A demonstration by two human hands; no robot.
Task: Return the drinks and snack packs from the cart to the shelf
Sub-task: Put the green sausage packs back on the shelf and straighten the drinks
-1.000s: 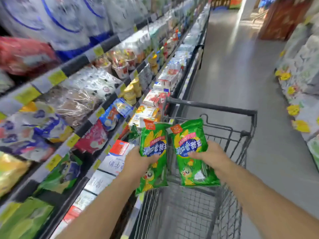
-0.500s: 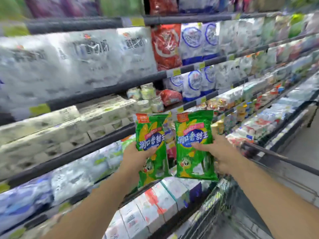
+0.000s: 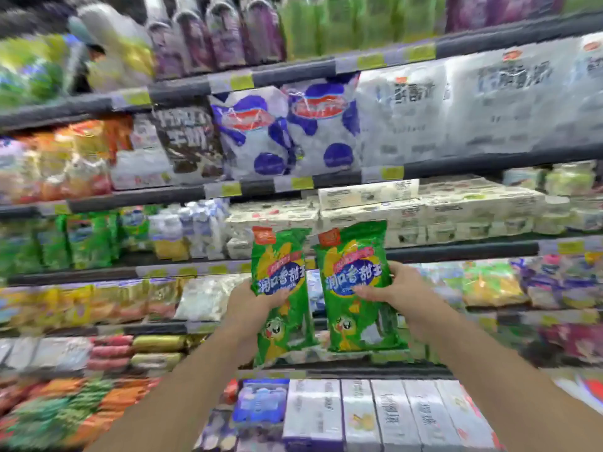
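I hold two green snack packs upright in front of the shelves. My left hand (image 3: 249, 305) grips the left green pack (image 3: 282, 272) at its left edge, thumb on the front. My right hand (image 3: 396, 291) grips the right green pack (image 3: 357, 272) at its right edge, thumb across the blue label. Both packs carry yellow corn art and a cartoon figure near the bottom. The two packs hang side by side, almost touching. The shelf (image 3: 456, 247) stands straight ahead, its rails running left to right. The cart is out of view.
Stocked shelves fill the whole view, blurred by motion. White bags with blue spots (image 3: 287, 132) sit above, pale boxes (image 3: 424, 210) behind the packs, green bags (image 3: 88, 239) at the left, white cartons (image 3: 375, 415) below. Yellow price tags line the dark rails.
My view has swung left from the aisle and cart to face the shelves head-on. Both hands kept their grip on the two packs and rose slightly toward the shelf.
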